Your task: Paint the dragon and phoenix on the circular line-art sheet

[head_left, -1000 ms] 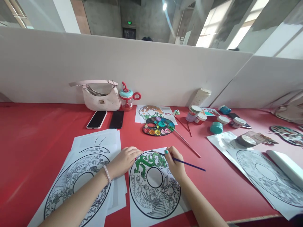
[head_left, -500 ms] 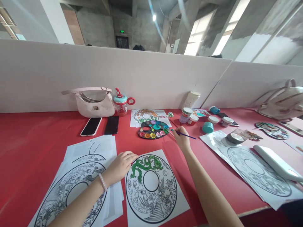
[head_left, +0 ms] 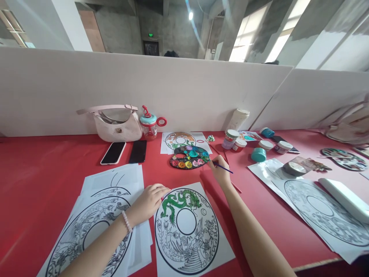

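Observation:
My right hand (head_left: 220,173) pinches a thin paintbrush (head_left: 226,169) with a dark blue handle. Its tip is at the right edge of a black paint palette (head_left: 188,157), beside green paint. Wells along the palette's front hold red, orange, yellow and pink. My left hand (head_left: 149,199) lies with fingers stretched out, fingertips at the upper left edge of a printed sheet (head_left: 187,248). That sheet bears a ring design of a dragon and phoenix; the dragon is painted green, the rest is black outline. Under my left forearm is a stack of similar sheets (head_left: 135,246).
Behind the palette lies a partly coloured sheet (head_left: 170,148). Two phones (head_left: 113,153), a pink handbag (head_left: 118,129) and a red-handled cup (head_left: 149,129) stand left of it. Paint jars (head_left: 230,139), a water cup (head_left: 294,168) and more sheets (head_left: 314,215) are on the right.
My right hand has shifted slightly left, and the brush has moved with it at the palette's right edge. The left hand stays on the sheet. The view has turned a little.

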A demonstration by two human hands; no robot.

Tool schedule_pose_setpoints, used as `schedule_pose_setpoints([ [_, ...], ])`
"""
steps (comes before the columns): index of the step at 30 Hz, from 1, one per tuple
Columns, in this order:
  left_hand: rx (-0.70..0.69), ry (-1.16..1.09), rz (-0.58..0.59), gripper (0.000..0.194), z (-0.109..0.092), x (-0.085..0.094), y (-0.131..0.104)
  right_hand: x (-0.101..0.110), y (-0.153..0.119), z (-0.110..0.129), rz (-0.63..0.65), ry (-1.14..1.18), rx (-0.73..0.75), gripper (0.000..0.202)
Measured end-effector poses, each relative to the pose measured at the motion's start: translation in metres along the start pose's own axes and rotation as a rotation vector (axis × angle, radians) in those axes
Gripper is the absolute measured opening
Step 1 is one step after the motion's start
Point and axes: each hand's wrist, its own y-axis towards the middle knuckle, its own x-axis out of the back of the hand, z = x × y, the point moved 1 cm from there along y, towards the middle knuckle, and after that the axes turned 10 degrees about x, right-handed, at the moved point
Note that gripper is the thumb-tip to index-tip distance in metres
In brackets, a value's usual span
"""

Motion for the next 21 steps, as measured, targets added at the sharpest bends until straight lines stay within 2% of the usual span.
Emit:
schedule_pose_setpoints([
  [7,-0.005,-0.009,0.018,0.05,0.001,-0.001,0.0,0.0,-0.002,-0.002,-0.027,0.037,0.016,0.022],
  [11,-0.011,-0.012,0.009,0.049,0.001,-0.001,0.0,0.002,-0.008,0.013,-0.025,0.108,-0.002,0.02],
  [15,-0.027,-0.028,0.005,0.051,0.0,0.001,0.001,-0.002,-0.021,0.041,0.14,0.224,0.001,0.034],
  [18,-0.026,-0.05,0.022,0.051,-0.001,0.002,0.002,-0.01,-0.034,0.058,0.291,0.272,0.008,0.035],
  [21,-0.025,-0.067,0.025,0.048,-0.003,0.003,0.003,-0.018,-0.042,0.066,0.331,0.272,0.046,0.034],
])
